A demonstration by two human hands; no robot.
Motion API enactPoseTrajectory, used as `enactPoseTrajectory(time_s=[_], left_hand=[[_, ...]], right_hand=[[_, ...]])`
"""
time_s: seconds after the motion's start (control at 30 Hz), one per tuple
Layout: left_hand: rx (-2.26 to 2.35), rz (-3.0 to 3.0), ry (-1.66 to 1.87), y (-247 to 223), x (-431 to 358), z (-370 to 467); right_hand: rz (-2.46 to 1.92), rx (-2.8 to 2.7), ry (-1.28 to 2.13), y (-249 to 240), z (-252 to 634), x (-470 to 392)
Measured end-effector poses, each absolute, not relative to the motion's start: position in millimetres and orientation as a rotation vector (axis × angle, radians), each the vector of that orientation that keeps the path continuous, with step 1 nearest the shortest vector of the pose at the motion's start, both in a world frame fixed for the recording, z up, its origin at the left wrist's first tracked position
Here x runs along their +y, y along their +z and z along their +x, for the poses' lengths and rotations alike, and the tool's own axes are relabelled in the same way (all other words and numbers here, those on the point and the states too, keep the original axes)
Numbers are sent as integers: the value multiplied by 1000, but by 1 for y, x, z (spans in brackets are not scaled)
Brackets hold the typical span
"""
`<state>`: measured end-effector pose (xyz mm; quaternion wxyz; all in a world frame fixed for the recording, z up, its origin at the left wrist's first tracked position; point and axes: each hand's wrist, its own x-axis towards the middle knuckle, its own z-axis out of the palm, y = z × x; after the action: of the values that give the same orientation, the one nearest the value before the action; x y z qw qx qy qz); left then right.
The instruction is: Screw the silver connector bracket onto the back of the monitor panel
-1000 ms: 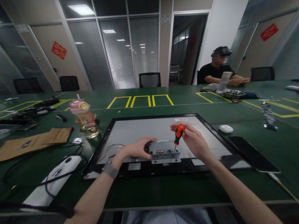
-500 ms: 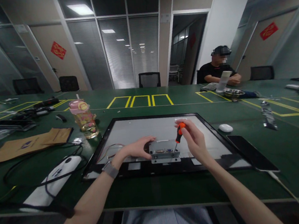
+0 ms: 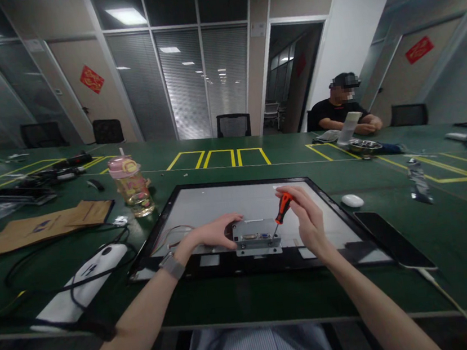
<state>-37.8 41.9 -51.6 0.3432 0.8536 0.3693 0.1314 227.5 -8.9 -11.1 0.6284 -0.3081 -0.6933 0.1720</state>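
A flat display panel (image 3: 236,198) with a pale back and black frame lies before me on the table. Near its close edge stands a metal bracket (image 3: 258,249) carrying video connector ports. My left hand (image 3: 217,232) grips the bracket's left end, thumb in front and fingers reaching behind it. In my right hand (image 3: 308,218) is an orange-and-black screwdriver (image 3: 283,208), tilted with its handle up to the right. Its tip meets the bracket near the right end; the screw itself is too small to make out. Thin wires (image 3: 173,234) lie left of the bracket.
Left of the panel are a drinking bottle (image 3: 132,187), a paper bag (image 3: 46,226) and a white power strip (image 3: 87,281) with black cables. A phone (image 3: 394,239) and white mouse (image 3: 352,200) lie to the right. Across the table sits a person (image 3: 336,111) near a metal bowl (image 3: 365,147).
The screwdriver handle has tilted slightly to the right, and the fingers of my right hand have shifted around it. My left hand and the bracket stay in place.
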Motion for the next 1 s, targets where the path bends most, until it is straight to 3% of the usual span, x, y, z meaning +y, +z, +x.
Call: enactPoseTrajectory(time_s=[0.1,0.33,0.6,0.8,1.0], left_hand=[[969,2221,334,-51,41,-37],[982,2223,313,-50,41,-36],[990,2219,328,-54,44,-39],[990,2226,304,-51,42,-37],[982,2213,336,-54,43,-37]], right_hand=[[-654,-1610,436,-12,227,-12],[-704,-1636,178,-11,224,-10],[-684,-1653,400,-17,227,-11],[-714,-1622,259,-21,223,-8],[-646,-1626,441,-19,223,-13]])
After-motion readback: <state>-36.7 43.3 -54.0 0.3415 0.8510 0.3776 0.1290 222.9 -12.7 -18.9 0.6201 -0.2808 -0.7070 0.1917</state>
